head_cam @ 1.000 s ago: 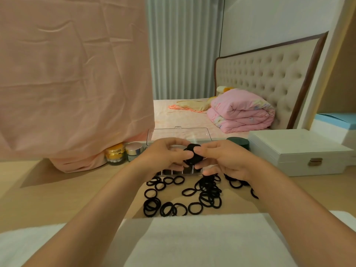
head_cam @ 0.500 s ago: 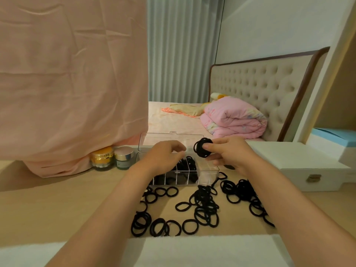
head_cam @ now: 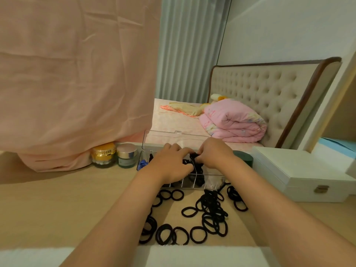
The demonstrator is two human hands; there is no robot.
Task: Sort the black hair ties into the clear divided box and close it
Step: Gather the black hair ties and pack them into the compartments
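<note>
The clear divided box (head_cam: 212, 181) sits open on the wooden table, its lid (head_cam: 173, 139) standing upright behind it. Black hair ties fill some middle compartments, and something blue (head_cam: 142, 164) lies in the left one. My right hand (head_cam: 213, 153) pinches a bunch of black hair ties (head_cam: 194, 157) low over the box's middle. My left hand (head_cam: 171, 164) rests over the box beside it, fingertips touching the same ties. Several loose black hair ties (head_cam: 212, 214) lie scattered on the table in front of the box.
Two cosmetic jars, a gold one (head_cam: 103, 157) and a silver-lidded one (head_cam: 126, 155), stand left of the box under a hanging pink cloth (head_cam: 73, 83). A dark green round container (head_cam: 243, 158) and a white jewellery box (head_cam: 300, 176) sit to the right. A white towel (head_cam: 192, 256) lines the near edge.
Both hands have gone from chest height down into the open box, carrying the bunch of black hair ties with them. The camera has tilted down.
</note>
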